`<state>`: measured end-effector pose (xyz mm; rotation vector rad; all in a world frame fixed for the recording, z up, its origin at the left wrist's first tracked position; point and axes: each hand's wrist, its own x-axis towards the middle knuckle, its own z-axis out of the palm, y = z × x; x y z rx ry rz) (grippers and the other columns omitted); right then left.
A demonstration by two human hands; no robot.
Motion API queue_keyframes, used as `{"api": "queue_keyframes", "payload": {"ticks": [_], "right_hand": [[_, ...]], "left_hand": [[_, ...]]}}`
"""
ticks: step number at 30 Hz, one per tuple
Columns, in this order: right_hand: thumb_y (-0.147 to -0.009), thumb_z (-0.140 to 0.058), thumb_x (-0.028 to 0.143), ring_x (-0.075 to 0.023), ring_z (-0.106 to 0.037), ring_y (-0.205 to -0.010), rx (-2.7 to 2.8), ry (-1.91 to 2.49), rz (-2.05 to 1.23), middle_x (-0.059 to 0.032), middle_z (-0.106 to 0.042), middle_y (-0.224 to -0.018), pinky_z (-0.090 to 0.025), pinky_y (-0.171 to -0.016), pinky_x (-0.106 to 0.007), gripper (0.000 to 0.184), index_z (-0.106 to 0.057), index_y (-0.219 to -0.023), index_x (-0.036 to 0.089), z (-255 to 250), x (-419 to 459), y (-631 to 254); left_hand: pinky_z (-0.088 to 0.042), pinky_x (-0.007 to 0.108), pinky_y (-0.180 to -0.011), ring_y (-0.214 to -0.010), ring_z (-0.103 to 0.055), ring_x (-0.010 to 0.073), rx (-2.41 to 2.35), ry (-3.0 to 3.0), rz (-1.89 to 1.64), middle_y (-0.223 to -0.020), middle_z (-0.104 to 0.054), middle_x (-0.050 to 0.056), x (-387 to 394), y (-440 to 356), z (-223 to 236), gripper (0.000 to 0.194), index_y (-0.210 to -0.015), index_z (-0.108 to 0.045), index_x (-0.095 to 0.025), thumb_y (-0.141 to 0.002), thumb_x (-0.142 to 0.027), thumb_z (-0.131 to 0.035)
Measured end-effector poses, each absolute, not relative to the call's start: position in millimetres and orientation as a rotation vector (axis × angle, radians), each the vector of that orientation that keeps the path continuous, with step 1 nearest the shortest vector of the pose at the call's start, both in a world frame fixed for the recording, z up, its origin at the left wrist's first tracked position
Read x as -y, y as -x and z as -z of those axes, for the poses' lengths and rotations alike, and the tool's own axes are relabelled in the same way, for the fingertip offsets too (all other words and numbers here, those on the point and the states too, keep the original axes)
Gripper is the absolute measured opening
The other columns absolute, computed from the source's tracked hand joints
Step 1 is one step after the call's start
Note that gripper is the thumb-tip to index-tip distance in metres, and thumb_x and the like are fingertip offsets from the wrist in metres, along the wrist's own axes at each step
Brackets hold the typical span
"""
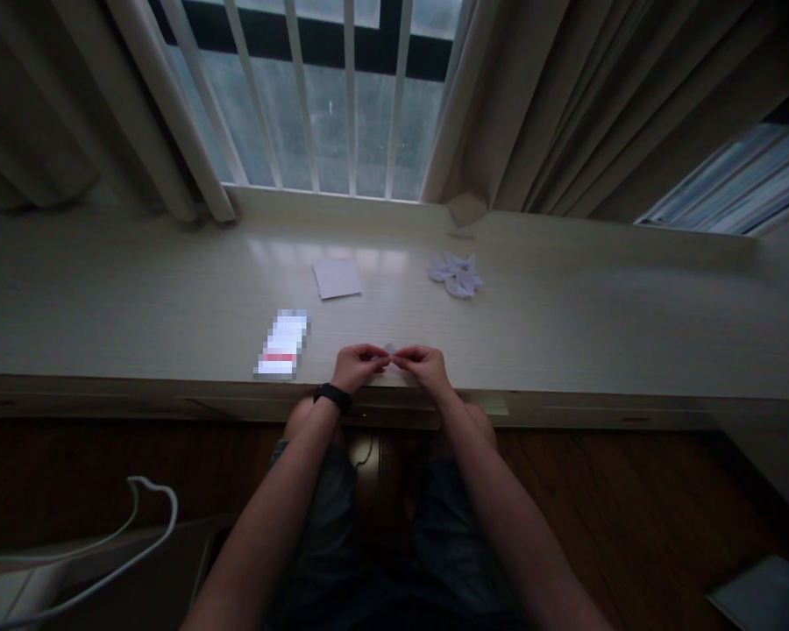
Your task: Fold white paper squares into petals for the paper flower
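My left hand [360,365] and my right hand [423,365] meet just above the front edge of the pale desk [539,324]. Between their fingertips is a small piece of pale paper [390,349], mostly covered by the fingers. Both hands pinch it, thumb against forefinger. Beyond them lies a stack of square paper [337,278], light lilac-white in colour. To its right sits a cluster of folded paper pieces [456,274], shaped like petals. A lit phone [282,343], its screen blurred out, lies left of my left hand.
A barred window [361,123] stands behind the desk, with curtains [552,96] at either side. A white cable [171,508] loops at the lower left. On the wooden floor at the lower right is a flat pale object [766,596].
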<state>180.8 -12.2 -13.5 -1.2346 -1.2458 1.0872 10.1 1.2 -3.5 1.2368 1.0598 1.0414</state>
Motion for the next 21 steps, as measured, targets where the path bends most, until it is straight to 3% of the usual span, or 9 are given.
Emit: {"api": "queue_keyframes", "payload": {"ticks": [12,17,21], "right_hand": [[-0.052,-0.084,0.040,-0.0164,-0.061,-0.059,1.155,1.228,-1.206,-0.0058,-0.072,-0.067,-0.047,-0.057,-0.029,0.031,-0.074,-0.070,0.017,12.3,12.6,-182.8],[-0.059,-0.081,0.041,-0.0171,-0.063,-0.066,1.244,1.216,-1.122,-0.0051,-0.073,-0.073,-0.048,-0.063,-0.029,0.029,-0.076,-0.076,0.019,11.6,13.6,-184.0],[-0.057,-0.081,0.039,-0.0181,-0.063,-0.068,1.222,1.240,-1.103,-0.0048,-0.073,-0.075,-0.048,-0.065,-0.030,0.029,-0.076,-0.078,0.019,13.3,13.6,-184.4]], "left_hand": [[-0.057,0.034,-0.069,-0.065,-0.066,0.0176,-1.078,-1.128,-1.000,-0.072,-0.073,0.008,0.6,-10.2,-2.4,0.040,-0.078,-0.075,-0.011,-0.050,-0.036,-0.088],[-0.056,0.030,-0.068,-0.066,-0.066,0.0158,-1.087,-1.207,-1.012,-0.072,-0.072,0.006,0.0,-7.4,-2.6,0.044,-0.085,-0.075,-0.012,-0.052,-0.039,-0.087],[-0.057,0.033,-0.071,-0.070,-0.067,0.0174,-1.051,-1.179,-1.024,-0.076,-0.073,0.006,-0.2,-6.7,-0.5,0.046,-0.086,-0.074,-0.011,-0.052,-0.040,-0.087]]}}
